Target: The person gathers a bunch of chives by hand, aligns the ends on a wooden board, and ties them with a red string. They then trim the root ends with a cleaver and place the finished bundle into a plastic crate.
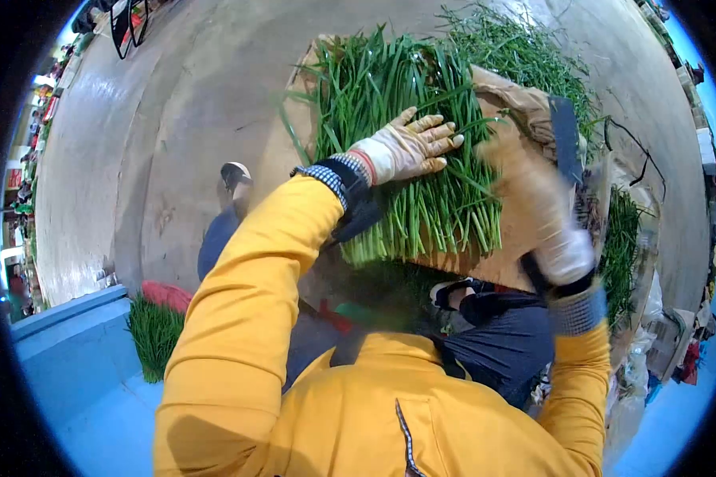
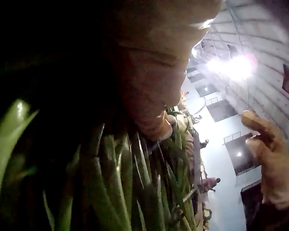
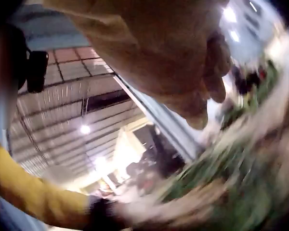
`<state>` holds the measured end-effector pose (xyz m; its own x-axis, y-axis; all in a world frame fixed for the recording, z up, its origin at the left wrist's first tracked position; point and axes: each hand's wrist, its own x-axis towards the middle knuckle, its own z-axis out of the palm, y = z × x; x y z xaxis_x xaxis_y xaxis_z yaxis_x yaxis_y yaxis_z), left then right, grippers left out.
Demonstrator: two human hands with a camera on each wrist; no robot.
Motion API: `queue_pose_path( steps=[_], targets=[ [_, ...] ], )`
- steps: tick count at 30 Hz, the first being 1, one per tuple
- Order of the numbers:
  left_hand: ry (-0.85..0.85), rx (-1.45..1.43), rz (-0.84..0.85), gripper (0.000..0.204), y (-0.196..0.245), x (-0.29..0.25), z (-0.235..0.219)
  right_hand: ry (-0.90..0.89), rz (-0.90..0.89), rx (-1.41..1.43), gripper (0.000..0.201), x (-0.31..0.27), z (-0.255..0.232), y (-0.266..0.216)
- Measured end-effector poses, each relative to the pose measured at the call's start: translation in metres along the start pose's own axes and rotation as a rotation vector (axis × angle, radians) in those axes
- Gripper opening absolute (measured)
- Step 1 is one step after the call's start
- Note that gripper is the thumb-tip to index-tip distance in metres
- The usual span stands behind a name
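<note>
Bare concrete floor fills the upper left of the head view, with a blue ledge at lower left and a small clump of greens beside it. At the centre lies a thick bundle of long green leaves on a brown board, the cut ends toward the person in the yellow sleeves.

The left hand, gloved, lies flat on top of the bundle with fingers spread and straight, pressing the leaves down rather than gripping them; the left wrist view shows the same glove resting on the stalks. The right hand, also gloved, is blurred at the right edge of the board, and a dark flat blade stands up just above it. It looks closed round a handle, but the blur keeps me from telling for certain.

I judge this to be the trimming step, the bundle pinned while the blade works near its right side. A next stroke would call for the left fingers to stay well back from the blade's line and the stalks to be held level.

Room is tight: the person's knee sits just under the board's lower edge, and more greens crowd the right side. Open floor lies only to the upper left.
</note>
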<state>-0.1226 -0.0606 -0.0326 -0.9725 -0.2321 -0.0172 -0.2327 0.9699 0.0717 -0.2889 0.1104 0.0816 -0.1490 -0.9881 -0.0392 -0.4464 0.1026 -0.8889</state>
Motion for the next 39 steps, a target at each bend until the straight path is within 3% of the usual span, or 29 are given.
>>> queue_pose_path(
  steps=[1,2,5,7,10,13,14,16,18,19,20,22,23,24,26,28,30,32,34,36,37,38,39],
  targets=[
    [0.018,0.010,0.023,0.056,-0.002,0.001,0.004,-0.141,-0.242,-0.090,0.032,-0.018,0.038,0.017],
    [0.015,0.009,0.034,0.056,-0.002,0.004,0.004,-0.290,-0.474,-0.955,0.035,-0.021,0.058,0.017],
    [0.039,0.013,0.041,0.057,-0.001,0.000,-0.001,-0.309,-0.439,-0.883,0.030,-0.018,0.079,0.025],
    [0.017,-0.005,0.015,0.057,-0.001,-0.002,-0.003,-0.559,-0.315,-0.914,0.025,-0.017,0.079,0.031],
    [0.016,-0.004,0.014,0.056,-0.001,0.002,-0.003,-0.678,-0.296,-0.834,0.017,-0.046,0.061,0.015],
    [0.014,-0.008,0.002,0.056,0.000,-0.002,0.002,-1.342,0.007,-0.009,0.013,-0.059,0.039,-0.027],
    [0.025,-0.012,0.008,0.056,0.000,0.000,0.003,-1.312,-0.020,0.167,0.012,-0.055,0.029,-0.036],
    [0.036,0.007,0.024,0.056,-0.002,0.003,0.007,-0.848,-0.011,0.127,0.023,-0.039,0.034,-0.038],
    [0.068,0.010,0.032,0.056,-0.003,0.001,0.008,-0.445,-0.057,-0.204,0.046,-0.013,0.061,-0.026],
    [0.042,0.029,0.031,0.057,-0.003,0.002,0.007,-0.324,-0.220,-0.409,0.038,-0.002,0.080,0.007],
    [0.037,0.034,0.031,0.057,-0.002,0.000,0.007,-0.322,-0.224,-0.404,0.038,0.003,0.093,0.016],
    [0.112,0.013,0.034,0.057,-0.002,-0.002,0.007,-0.364,-0.053,-0.712,0.030,0.012,0.110,0.013],
    [0.105,0.018,0.039,0.057,-0.003,-0.002,0.008,-0.383,-0.162,-0.788,0.020,0.003,0.106,0.010],
    [0.105,0.012,0.036,0.057,-0.003,-0.003,0.007,-0.390,-0.160,-0.789,0.020,-0.002,0.106,0.012],
    [0.066,-0.019,0.034,0.057,-0.002,0.001,0.005,-0.456,-0.401,-0.963,0.019,-0.010,0.103,0.018],
    [0.054,-0.007,0.025,0.056,-0.002,0.004,0.005,-0.468,-0.384,-0.833,0.014,-0.019,0.097,0.018],
    [0.058,-0.036,0.018,0.055,-0.002,-0.001,0.004,-0.580,-0.531,-0.646,0.017,-0.034,0.097,0.032],
    [0.032,-0.017,0.008,0.056,-0.002,-0.002,0.001,-1.144,-0.370,-0.560,0.021,-0.052,0.079,-0.027],
    [0.008,-0.032,0.003,0.056,0.000,-0.001,-0.002,-1.500,-0.072,0.034,0.022,-0.049,0.051,-0.072],
    [0.011,-0.013,0.014,0.056,0.000,0.000,-0.001,-1.316,-0.286,0.109,0.029,-0.013,0.013,-0.081],
    [0.019,-0.026,0.016,0.056,0.000,0.000,-0.001,-0.744,0.064,0.583,0.038,-0.003,-0.019,0.009],
    [0.027,-0.036,0.015,0.056,-0.001,0.000,-0.001,-0.111,0.094,0.997,0.050,0.006,-0.051,0.097],
    [0.036,-0.022,0.016,0.056,-0.001,0.001,0.002,0.021,0.081,0.857,0.047,0.022,-0.056,0.003]
  ],
)
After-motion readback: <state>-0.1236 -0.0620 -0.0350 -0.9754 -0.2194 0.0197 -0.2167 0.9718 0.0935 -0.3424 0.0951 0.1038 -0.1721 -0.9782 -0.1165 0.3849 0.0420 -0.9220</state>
